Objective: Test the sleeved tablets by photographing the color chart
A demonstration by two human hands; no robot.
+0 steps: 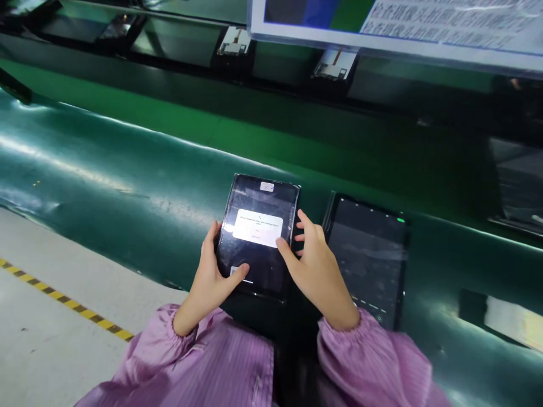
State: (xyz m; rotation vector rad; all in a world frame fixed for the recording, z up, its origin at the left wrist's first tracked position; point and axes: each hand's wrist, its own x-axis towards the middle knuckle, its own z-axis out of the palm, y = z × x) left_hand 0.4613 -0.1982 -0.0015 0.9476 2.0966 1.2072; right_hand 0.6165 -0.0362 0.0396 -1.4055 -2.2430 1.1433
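A dark tablet (265, 268) with a lit screen is tilted in front of me, and a white pop-up box (257, 226) shows on it. My left hand (212, 285) grips its lower left edge, thumb over the front near a small white label. Beside the right edge is my right hand (314, 265), its fingers spread apart. Its thumb tip is over the pop-up's lower right corner; whether it touches the glass I cannot tell. A second tablet (369, 249) with a dark screen lies to the right, its lower left part behind my right wrist.
The green work surface (127, 181) has a raised, shiny edge. Beyond it, a line carries several opened devices (335, 62) with parts exposed. A printed sign (399, 34) hangs at the upper right. A white and dark item (504, 316) lies right. Yellow-black floor tape (63, 299) runs lower left.
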